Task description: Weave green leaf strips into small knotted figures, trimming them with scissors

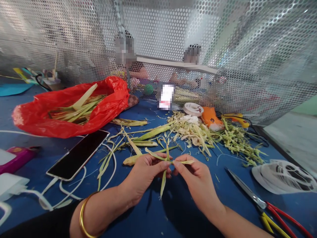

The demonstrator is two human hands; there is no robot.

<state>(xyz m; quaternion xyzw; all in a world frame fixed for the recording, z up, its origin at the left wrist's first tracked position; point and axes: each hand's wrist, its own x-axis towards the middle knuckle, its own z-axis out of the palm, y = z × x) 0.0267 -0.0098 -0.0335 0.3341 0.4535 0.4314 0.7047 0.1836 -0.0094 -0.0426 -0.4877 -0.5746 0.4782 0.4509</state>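
Both hands meet over the blue table, pinching thin yellow-green leaf strips that cross each other between the fingertips. My left hand, with a gold bangle on its wrist, is closed on the strips from the left. From the right, my right hand pinches the end of one strip. One strip hangs down toward the table. More loose leaf strips lie just beyond the hands.
A red plastic bag with leaves lies at the back left. A phone on a white cable sits left. Scissors lie right, near a tape reel. Leaf scraps pile at the back. A perforated metal screen walls the table; people sit behind it.
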